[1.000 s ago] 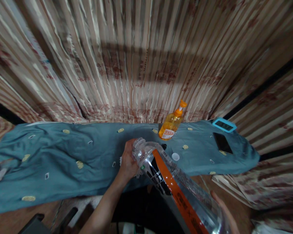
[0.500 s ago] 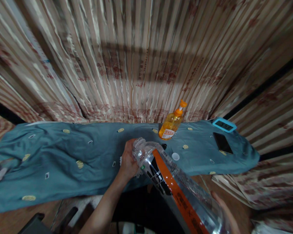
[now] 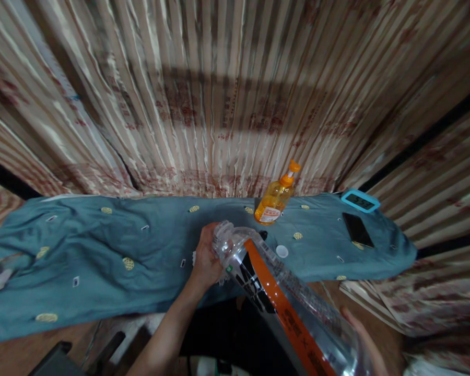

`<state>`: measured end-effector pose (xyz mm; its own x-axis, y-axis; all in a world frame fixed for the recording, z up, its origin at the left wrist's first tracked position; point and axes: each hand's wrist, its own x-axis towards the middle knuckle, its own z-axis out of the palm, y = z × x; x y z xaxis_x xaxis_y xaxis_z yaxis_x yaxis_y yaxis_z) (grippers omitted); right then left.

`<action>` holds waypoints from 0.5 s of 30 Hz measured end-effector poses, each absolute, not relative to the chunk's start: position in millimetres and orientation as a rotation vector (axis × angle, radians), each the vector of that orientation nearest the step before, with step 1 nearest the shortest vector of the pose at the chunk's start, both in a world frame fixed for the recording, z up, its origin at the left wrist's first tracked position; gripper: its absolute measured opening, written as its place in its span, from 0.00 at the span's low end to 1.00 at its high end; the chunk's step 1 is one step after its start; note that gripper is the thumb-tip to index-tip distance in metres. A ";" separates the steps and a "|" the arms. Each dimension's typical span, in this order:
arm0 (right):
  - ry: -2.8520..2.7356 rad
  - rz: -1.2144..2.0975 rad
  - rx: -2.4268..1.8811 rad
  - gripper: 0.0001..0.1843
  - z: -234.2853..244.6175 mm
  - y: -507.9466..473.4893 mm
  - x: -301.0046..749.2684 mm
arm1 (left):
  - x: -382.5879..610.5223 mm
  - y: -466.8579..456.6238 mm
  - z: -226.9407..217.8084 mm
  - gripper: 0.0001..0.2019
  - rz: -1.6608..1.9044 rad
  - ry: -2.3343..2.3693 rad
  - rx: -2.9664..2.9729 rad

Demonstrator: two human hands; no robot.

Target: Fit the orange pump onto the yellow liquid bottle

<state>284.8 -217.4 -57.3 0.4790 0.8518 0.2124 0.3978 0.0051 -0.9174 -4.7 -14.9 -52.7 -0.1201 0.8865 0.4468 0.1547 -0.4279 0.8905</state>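
A large clear plastic bottle (image 3: 282, 303) with an orange and black label lies tilted, its neck pointing away from me over the table edge. My left hand (image 3: 206, 257) is closed around something at the bottle's neck, with a bit of white cloth or paper showing under the fingers. Under the bottle's lower end, my right hand (image 3: 362, 339) supports it at the bottom right; only its fingers show. A white bottle cap (image 3: 282, 251) lies on the blue cloth just beyond the bottle.
A table covered by a blue patterned cloth (image 3: 102, 250) runs across the view. An orange pump bottle (image 3: 276, 197) stands at the back. A black phone (image 3: 357, 230) and a teal-framed clock (image 3: 359, 200) lie at the right end. Striped curtains (image 3: 219, 94) hang behind.
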 end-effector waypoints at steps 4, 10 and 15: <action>-1.096 0.481 -1.601 0.11 -75.5 -197.3 308.3 | -4.3 -15.3 -52.0 0.21 1.594 1.178 1.562; -1.134 0.487 -1.637 0.11 -83.8 -188.3 304.4 | -4.9 -14.6 -53.0 0.21 1.605 1.135 1.550; -1.028 0.284 -1.573 0.12 -93.6 -185.7 329.5 | -6.1 -14.4 -53.8 0.21 1.568 1.179 1.610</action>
